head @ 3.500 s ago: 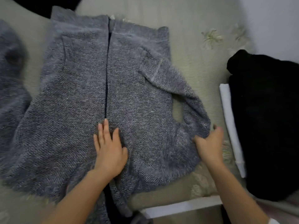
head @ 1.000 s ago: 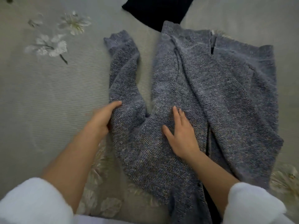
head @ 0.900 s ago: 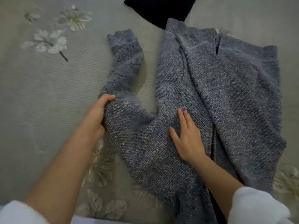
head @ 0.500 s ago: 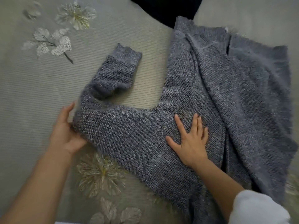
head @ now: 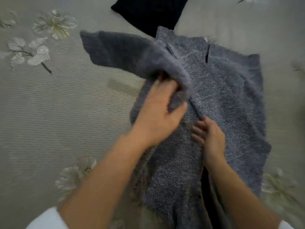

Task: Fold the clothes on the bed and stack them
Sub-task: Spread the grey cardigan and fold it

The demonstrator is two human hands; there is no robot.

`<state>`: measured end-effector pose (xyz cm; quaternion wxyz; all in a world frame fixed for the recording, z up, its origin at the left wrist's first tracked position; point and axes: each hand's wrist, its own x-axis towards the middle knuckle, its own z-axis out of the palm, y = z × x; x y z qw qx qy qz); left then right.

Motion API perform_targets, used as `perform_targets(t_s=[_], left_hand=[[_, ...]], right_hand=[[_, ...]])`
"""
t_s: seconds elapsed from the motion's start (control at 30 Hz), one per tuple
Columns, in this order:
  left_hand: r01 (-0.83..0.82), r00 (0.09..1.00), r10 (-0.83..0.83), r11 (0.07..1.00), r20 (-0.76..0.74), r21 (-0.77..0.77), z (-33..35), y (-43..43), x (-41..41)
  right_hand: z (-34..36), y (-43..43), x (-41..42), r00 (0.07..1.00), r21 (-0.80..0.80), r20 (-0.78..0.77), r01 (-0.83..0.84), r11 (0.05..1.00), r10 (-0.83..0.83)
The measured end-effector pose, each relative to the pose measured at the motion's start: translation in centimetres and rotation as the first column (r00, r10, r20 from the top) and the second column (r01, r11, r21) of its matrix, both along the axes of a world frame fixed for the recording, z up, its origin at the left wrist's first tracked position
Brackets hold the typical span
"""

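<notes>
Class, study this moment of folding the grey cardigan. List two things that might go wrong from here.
1. The left hand grips the raised sleeve well short of its tip, so the free end may land crooked or bunched.
2. Only the right hand pins the cardigan, and the pull might drag it askew.

A: Where is the bed [head: 66, 113] free?
B: Along its left side. The grey cardigan [head: 222, 96] fills the centre and right; its lifted sleeve [head: 123, 53] overhangs leftward. A black garment [head: 148, 12] blocks the far edge.
</notes>
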<state>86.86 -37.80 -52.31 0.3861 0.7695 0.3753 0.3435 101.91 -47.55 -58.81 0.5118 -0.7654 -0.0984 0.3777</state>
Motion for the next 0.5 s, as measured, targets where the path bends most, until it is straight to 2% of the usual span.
perform_targets(t_s=[0.03,0.07,0.1,0.17,0.2,0.3,0.37,0.4,0.43,0.5], left_hand=[[0.170,0.976,-0.164,0.985,-0.143,0.028,-0.9,-1.5,2.3],[0.314,0.900,-0.310,0.949,-0.307,-0.037,-2.0,-3.1,4.0],[0.414,0.782,-0.430,0.900,-0.452,-0.139,-3.7,-4.7,5.0],[0.508,0.555,-0.561,0.813,-0.614,-0.284,-7.6,-7.6,4.8],[0.526,0.504,-0.573,0.797,-0.647,-0.297,-9.3,-8.6,4.1],[0.549,0.539,-0.524,0.812,-0.659,-0.197,-12.0,-9.7,1.9],[0.549,0.561,-0.484,0.825,-0.672,-0.135,-12.3,-9.6,1.3],[0.544,0.564,-0.464,0.831,-0.683,-0.116,-12.2,-9.5,1.2],[0.534,0.564,-0.446,0.839,-0.695,-0.105,-12.0,-9.5,1.2],[0.498,0.561,-0.394,0.863,-0.728,-0.083,-11.6,-9.5,1.2]], right_hand=[[0.6,-0.1,1.6,0.982,0.059,-0.098,0.170,0.984,-0.164],[1.0,-0.4,3.3,0.949,0.094,-0.163,0.285,0.954,-0.268],[1.2,-1.0,4.9,0.932,0.102,-0.194,0.330,0.938,-0.307],[1.1,-2.0,7.4,0.943,0.044,-0.184,0.288,0.957,-0.276],[0.8,-2.5,8.3,0.960,-0.011,-0.165,0.227,0.974,-0.226],[-0.2,-2.7,10.2,0.994,-0.154,-0.091,0.051,0.987,-0.066],[-0.7,-1.8,10.8,1.000,-0.253,0.023,0.021,0.967,-0.016],[-0.7,-1.0,10.9,0.998,-0.268,0.036,0.051,0.962,-0.043],[-0.7,-0.2,11.2,0.990,-0.247,0.007,0.138,0.959,-0.140],[-0.7,1.6,12.1,0.913,-0.211,-0.109,0.365,0.907,-0.392]])
